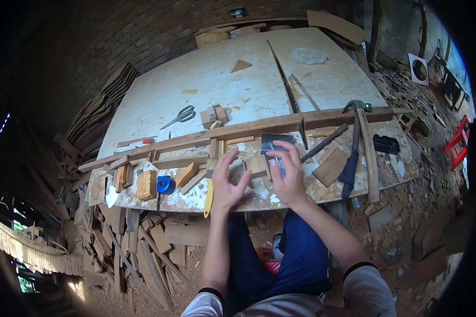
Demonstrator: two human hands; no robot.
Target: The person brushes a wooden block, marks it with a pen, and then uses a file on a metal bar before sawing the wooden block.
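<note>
Over the front edge of the worktable, my left hand has its fingers apart, with nothing in it. Beside it lies a brush with a yellow handle. My right hand is closed around a thin blue pen. Between the hands a small wooden block rests on the table, partly hidden. A dark flat square lies just behind my right hand. Behind both hands a long wooden beam runs across the table.
To the left are scissors, a blue tape measure and wood blocks. A hammer, a dark-handled tool and a black case lie right. Wood scraps are heaped below the table.
</note>
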